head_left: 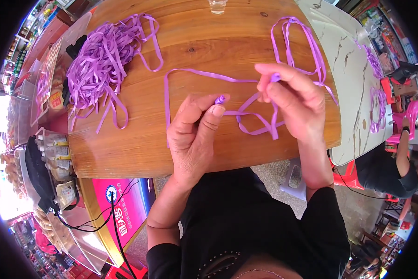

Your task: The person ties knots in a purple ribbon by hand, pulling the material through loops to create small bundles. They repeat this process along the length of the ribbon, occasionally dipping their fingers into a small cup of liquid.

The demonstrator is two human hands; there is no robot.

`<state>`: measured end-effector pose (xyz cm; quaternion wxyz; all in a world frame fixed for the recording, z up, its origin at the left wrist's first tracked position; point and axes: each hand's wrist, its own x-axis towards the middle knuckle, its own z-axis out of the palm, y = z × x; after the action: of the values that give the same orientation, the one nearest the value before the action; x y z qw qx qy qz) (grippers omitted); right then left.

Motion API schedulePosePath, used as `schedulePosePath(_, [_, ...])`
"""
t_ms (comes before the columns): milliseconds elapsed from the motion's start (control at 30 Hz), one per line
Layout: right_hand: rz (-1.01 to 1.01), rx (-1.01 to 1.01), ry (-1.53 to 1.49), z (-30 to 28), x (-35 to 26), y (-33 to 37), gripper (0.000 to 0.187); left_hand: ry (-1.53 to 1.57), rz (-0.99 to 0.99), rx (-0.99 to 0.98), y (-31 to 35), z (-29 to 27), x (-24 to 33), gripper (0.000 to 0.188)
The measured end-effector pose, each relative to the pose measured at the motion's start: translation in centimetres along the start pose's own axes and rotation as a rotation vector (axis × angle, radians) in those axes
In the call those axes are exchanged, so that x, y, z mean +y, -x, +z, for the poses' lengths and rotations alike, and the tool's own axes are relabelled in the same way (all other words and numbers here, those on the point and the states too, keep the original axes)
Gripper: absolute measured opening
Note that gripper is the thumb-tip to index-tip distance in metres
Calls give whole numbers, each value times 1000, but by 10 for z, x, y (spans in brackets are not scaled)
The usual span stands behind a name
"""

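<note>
Above a wooden worktop [204, 44], a person in black is working with both bare hands on purple strapping. The left hand [190, 135] is pinching a small rolled purple tip [220, 99] between thumb and forefinger, its end pointing up and to the right. The right hand [295, 102] is pinching a purple piece [275, 77] between thumb and fingers, its shape partly hidden by the grip. The two grips are hovering apart. A purple strap [204, 72] is running in a wide bend around the left hand toward the right, while a crossed loop [260, 126] is lying beneath and between them; which strand is leading to which grip is impossible to tell.

The step in hand appears to be fingertip handling of small strap parts; the next move is probably calling for a firm pinch on each side and slack strands clear of the fingers.

A tangled heap of straps [102, 65] is resting at left, and more looped straps [290, 44] are lying beyond the right hand.
</note>
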<state>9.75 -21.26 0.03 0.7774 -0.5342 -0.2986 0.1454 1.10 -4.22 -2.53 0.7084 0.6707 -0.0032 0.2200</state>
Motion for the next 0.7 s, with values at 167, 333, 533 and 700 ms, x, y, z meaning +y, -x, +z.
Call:
schedulePosePath(167, [-102,-76,655,21,0,6,31,-140,59,11,4,0,3,10])
schedulePosePath(333, [-14,-58,506,21,6,6,28,-264,96,-39,4,-2,1,6])
schedulePosePath(533, [-140,-79,704,22,12,4,28,-328,167,-33,-1,-5,-3,8])
schedulePosePath(700, [-142,-46,752,21,14,5,29,-398,268,-99,-5,-7,-5,9])
